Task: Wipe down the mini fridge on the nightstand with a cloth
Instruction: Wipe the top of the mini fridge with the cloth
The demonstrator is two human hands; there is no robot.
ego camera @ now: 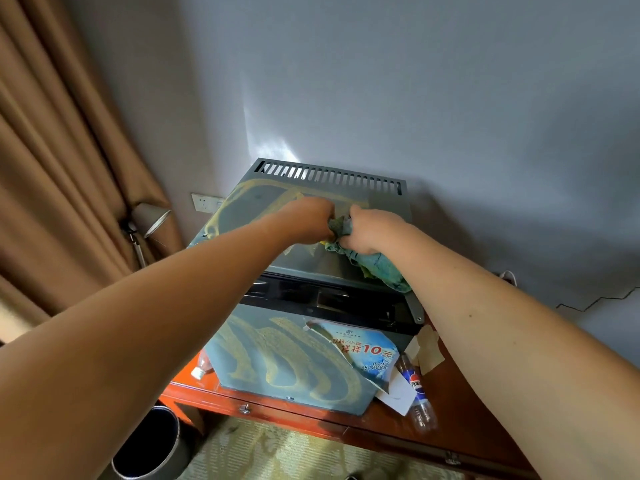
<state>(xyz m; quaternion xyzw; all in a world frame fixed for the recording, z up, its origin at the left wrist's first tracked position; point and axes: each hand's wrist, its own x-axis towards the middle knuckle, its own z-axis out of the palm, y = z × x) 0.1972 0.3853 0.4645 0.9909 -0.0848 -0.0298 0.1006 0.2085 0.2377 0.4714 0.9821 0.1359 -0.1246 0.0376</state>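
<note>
Down at the bottom left, closest to the camera, sits one dark round bin (149, 445) on patterned yellowish carpet (277, 455). Just past it is the reddish wooden nightstand (460, 427), with two little metal drawer pulls showing on its front edge.

On top of that stands the mini fridge (263, 202), a grey-blue metal box pushed up against the grey wall (415, 81). It looks pretty grubby: wide yellowish-brown swirly smears across the front door and more of the same on the top panel. Torn blue sticker (367, 348) on the door with "10" in red, peeling at the edge. There's a dark gap along the top of the door, and a row of vent slots at the back of the top.

Two plastic bottles lie on the nightstand: one with a Pepsi label (417, 393) on the fridge's right, one with a white cap (202, 367) on its left.

Both bare arms reach out over the fridge top. The left hand (308, 216) and right hand (367, 230) are curled and bunched close together, both clutching one blue-green cloth (377, 265), which hangs down over the top's front right edge.

Off to the left: brown curtains (59, 168), one lamp (152, 218), one wall socket (204, 202).
</note>
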